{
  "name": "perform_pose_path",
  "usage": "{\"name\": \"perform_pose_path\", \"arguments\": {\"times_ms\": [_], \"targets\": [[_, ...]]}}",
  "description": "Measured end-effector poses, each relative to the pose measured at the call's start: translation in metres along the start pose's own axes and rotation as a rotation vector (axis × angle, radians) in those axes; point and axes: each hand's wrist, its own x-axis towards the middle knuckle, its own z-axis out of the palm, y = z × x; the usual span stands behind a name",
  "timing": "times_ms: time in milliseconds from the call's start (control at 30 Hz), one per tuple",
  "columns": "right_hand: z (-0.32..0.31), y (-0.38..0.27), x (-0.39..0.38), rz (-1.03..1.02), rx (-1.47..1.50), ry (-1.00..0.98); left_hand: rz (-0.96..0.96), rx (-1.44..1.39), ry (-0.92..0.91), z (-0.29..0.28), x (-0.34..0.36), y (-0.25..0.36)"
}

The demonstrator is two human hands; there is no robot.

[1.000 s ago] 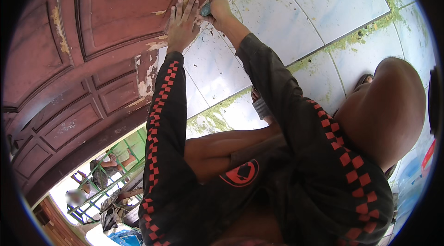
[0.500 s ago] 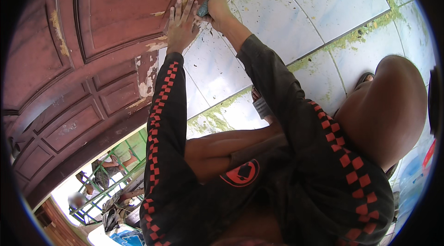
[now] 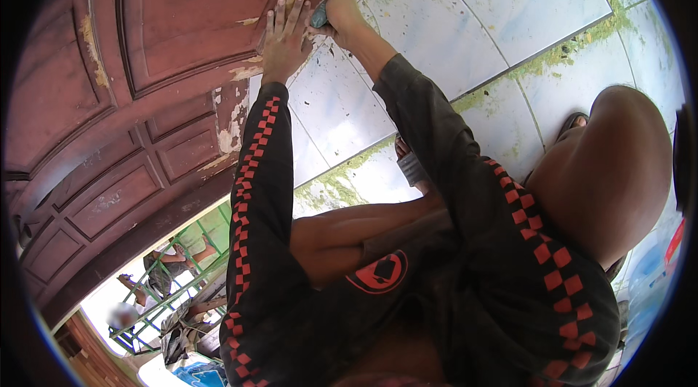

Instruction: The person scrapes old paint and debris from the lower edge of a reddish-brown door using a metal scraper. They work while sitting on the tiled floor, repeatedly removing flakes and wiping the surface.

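A reddish-brown panelled wooden door (image 3: 196, 20) fills the upper left, its paint flaked to bare wood in patches near the bottom edge. Against that edge my left hand (image 3: 287, 45) lies flat with its fingers spread. Close beside it, my right hand (image 3: 345, 17) is closed around a tool with a rounded blue-grey handle (image 3: 318, 14). The tool's working end is hidden by my hand and the door edge, so its kind does not show. My left thumb is close to the handle; whether they touch is unclear.
White floor tiles (image 3: 465, 45) are strewn with paint flakes, and a step edge (image 3: 560, 45) with greenish dust crosses them. My bent legs (image 3: 618, 169) flank the work. Behind the door are a green metal frame (image 3: 207, 238) and another person (image 3: 163, 270). Clear plastic (image 3: 647, 300) lies far right.
My hands stay almost in place; the right hand and tool shift only very slightly. In the background, the other person's posture changes a little.
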Motion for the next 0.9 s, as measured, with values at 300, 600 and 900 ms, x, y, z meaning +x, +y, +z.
{"name": "perform_pose_path", "arguments": {"times_ms": [300,600,900], "targets": [[0.034,-0.013,-0.024,0.103,-0.025,-0.038,-0.068,0.024,-0.054,-0.004,-0.038,-0.006],[-0.002,-0.022,0.004,0.187,0.047,0.032,-0.014,0.023,-0.020,-0.004,-0.010,0.002],[0.015,-0.101,-0.028,0.284,0.162,-0.025,-0.061,0.022,-0.064,-0.007,-0.036,-0.005]]}}
